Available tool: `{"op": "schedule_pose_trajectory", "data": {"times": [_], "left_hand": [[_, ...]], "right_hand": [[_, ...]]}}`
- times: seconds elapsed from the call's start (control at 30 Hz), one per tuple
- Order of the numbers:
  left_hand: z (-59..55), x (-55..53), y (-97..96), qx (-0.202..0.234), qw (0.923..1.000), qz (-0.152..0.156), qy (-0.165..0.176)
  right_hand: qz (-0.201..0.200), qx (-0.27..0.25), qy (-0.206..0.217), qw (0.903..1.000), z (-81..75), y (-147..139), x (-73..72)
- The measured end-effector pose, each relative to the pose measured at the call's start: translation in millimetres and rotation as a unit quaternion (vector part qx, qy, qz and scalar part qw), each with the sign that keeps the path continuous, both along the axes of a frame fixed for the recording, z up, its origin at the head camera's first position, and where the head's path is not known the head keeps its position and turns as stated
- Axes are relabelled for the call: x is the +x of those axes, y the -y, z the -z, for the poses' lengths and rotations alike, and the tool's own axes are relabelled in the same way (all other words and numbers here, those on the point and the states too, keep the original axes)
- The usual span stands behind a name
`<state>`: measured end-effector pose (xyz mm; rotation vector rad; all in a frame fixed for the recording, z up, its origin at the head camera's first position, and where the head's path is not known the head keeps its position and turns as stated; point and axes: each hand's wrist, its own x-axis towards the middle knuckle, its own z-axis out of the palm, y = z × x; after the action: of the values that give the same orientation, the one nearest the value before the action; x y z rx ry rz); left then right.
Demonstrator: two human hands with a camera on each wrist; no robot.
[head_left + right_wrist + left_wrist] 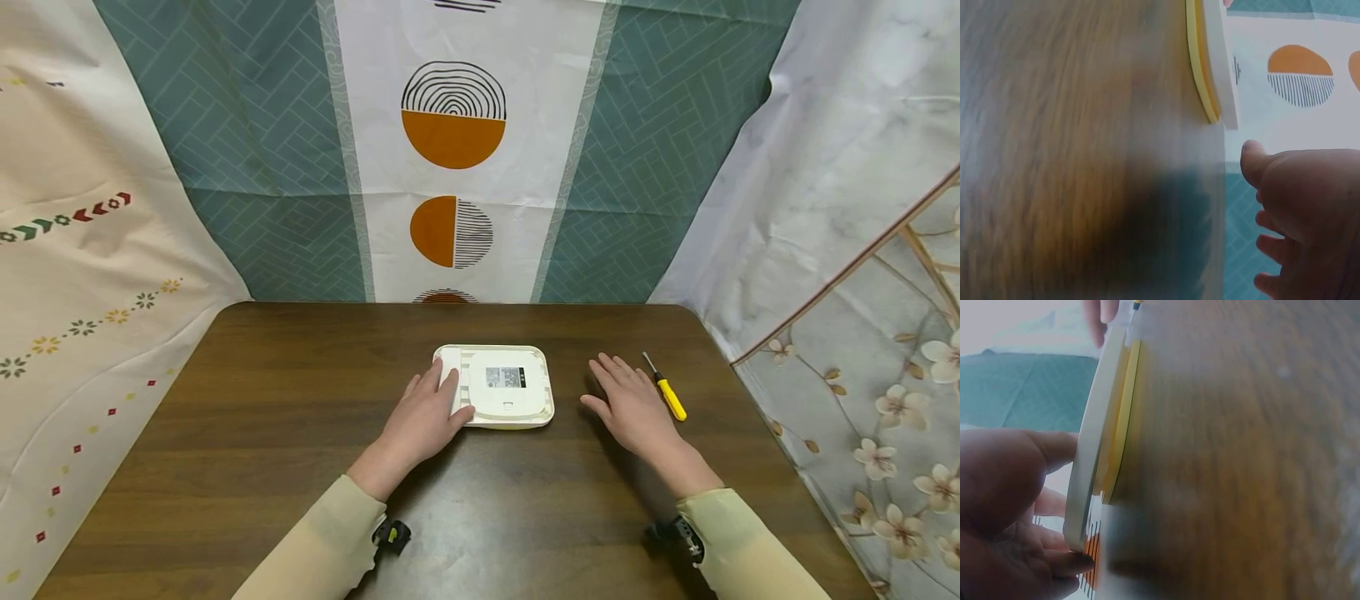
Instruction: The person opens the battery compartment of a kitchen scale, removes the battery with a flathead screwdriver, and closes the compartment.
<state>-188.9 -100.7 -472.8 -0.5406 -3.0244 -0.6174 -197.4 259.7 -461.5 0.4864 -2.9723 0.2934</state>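
Observation:
A flat white device [491, 402] with rounded corners lies on the table, its label [506, 377] facing up. Its exact kind I cannot tell. My left hand [425, 415] rests on its left end, fingers extended over a white strip [451, 358] and thumb at the front edge. Seen edge-on in the left wrist view, the device [1093, 419] has a yellow layer [1124, 425] beneath it. To the right of the device and apart from it, my right hand [632, 408] is spread and holds nothing. Beside that hand lies a screwdriver [671, 401] with a yellow handle.
The brown wooden table [300, 400] reaches back to a hanging patterned cloth [465, 183]. More cloth hangs at the left [97, 275] and at the right [847, 333]. Both forearms wear wrist straps over light sleeves.

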Motion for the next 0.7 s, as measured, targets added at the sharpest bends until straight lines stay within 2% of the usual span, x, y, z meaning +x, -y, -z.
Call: {"op": "schedule_pose_trajectory", "data": {"times": [0.13, 0.43, 0.7], "left_hand": [[-0.1, 0.3, -0.2, 0.002, 1.0, 0.0, -0.001], [-0.4, 0.3, 1.2, 0.0, 1.0, -0.006, 0.005], [0.3, -0.1, 0.9, -0.001, 1.0, -0.002, -0.001]], "right_hand": [[0.021, 0.011, -0.004, 0.9997, -0.7, -10.2, 1.8], [0.059, 0.027, 0.04, 0.9971, -1.5, -26.8, 3.2], [0.093, 0.042, 0.051, 0.9935, -2.5, -43.5, 5.8]]}}
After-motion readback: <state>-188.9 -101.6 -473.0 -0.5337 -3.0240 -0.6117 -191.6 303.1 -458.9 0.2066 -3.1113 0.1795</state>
